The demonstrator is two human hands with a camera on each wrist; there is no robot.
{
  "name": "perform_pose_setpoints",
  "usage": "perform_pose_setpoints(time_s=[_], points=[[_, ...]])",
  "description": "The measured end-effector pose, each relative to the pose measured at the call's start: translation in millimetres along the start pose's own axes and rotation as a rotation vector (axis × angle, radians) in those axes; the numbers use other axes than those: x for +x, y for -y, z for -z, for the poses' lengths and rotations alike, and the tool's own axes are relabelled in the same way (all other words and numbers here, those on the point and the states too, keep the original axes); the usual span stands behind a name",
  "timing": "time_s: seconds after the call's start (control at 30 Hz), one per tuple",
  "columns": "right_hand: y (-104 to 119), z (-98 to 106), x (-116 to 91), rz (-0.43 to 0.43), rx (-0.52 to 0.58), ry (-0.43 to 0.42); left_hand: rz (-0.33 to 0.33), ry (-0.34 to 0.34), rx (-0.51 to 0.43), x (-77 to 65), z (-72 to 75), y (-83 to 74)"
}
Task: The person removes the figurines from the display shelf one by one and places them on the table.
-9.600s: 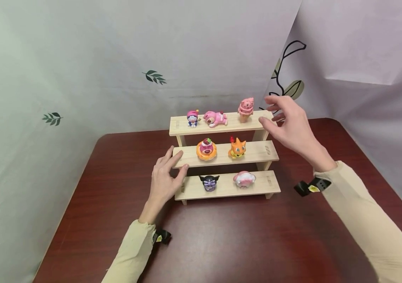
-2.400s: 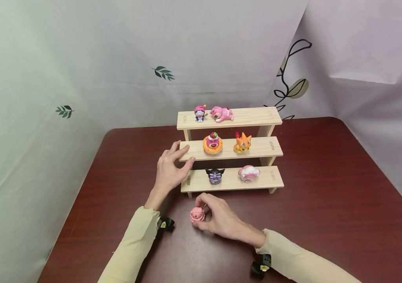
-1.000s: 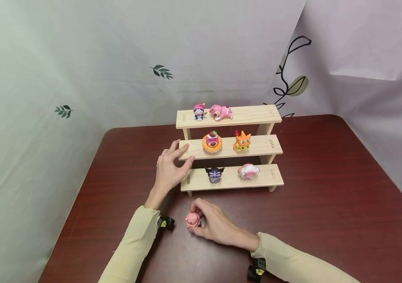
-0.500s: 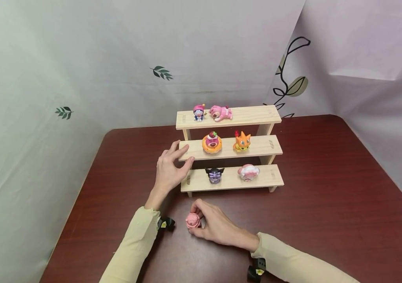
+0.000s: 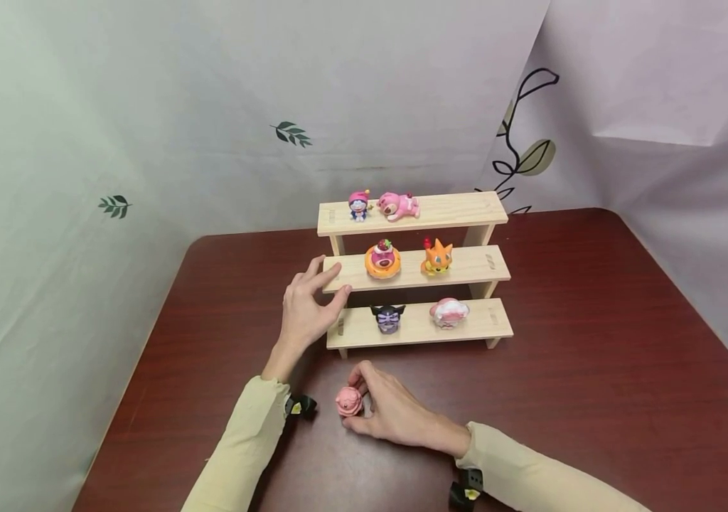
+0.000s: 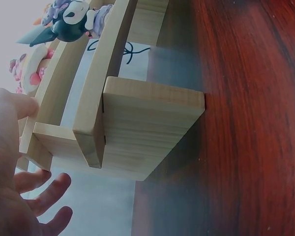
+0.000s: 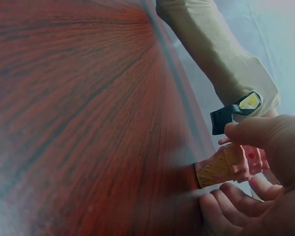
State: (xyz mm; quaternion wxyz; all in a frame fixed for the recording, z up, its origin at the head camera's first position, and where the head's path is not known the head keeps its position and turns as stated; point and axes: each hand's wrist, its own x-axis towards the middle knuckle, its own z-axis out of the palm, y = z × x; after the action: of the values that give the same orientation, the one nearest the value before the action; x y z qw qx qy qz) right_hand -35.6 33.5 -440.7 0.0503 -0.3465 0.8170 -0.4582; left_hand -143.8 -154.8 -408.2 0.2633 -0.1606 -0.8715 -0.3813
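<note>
A pink ice-cream-cone figurine (image 5: 349,402) stands upright on the table in front of the stepped wooden display shelf (image 5: 466,206). In the right wrist view its waffle cone (image 7: 218,168) rests on the tabletop. My right hand (image 5: 399,412) is around it, thumb on the near side and fingers on the far side, with a small gap showing at the thumb. My left hand (image 5: 306,309) holds the left end of the middle shelf board, thumb at the front edge and fingers behind, as the left wrist view (image 6: 39,128) shows.
On the top board are a blue figurine in a pink hat (image 5: 358,206) and a lying pink bear (image 5: 399,207). The middle board bears a doughnut bear (image 5: 382,260) and an orange figurine (image 5: 437,258). Below sit a black-eared figurine (image 5: 388,319) and a pink-white one (image 5: 448,313).
The ice-cream figurine went from the top board's right side to the table in my right hand. Since half a second ago, that hand's thumb and fingers have loosened slightly. My left hand stays put.
</note>
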Motion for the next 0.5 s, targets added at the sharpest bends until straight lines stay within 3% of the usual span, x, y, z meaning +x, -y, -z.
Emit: perform_pose_setpoints(time_s=[0.23, 0.5], points=[[1, 9, -8, -0.007, -0.084, -0.051, 0.006, -0.007, 0.0, -0.3, -0.3, 0.3], [3, 22, -13, 0.051, -0.092, -0.103, 0.021, -0.005, -0.006, 0.1, -0.5, -0.3]])
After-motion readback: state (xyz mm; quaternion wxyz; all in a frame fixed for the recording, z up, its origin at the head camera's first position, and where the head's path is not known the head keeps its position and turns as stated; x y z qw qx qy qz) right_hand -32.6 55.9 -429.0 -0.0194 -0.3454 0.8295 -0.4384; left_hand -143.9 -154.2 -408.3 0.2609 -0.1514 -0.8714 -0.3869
